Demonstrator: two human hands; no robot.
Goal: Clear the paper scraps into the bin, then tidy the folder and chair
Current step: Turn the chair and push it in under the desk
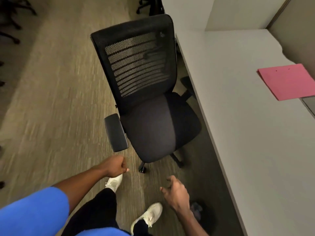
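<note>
A black mesh-backed office chair (150,126) stands on the carpet beside the white desk (238,116), its seat partly under the desk edge. A pink folder (288,81) lies flat on the desk at the far right. A dark bin (202,217) sits on the floor under the desk edge, holding crumpled scraps (196,209), partly hidden by my right arm. My left hand (115,166) is a closed fist just below the chair's left armrest (115,132), not touching it. My right hand (176,193) hangs with loosely curled fingers, holding nothing.
Grey-brown carpet (51,108) spreads to the left of the chair. Bases of other chairs (10,23) show at the far left and top. A cubicle partition (293,31) rises behind the desk. My white shoes (150,217) are on the floor below.
</note>
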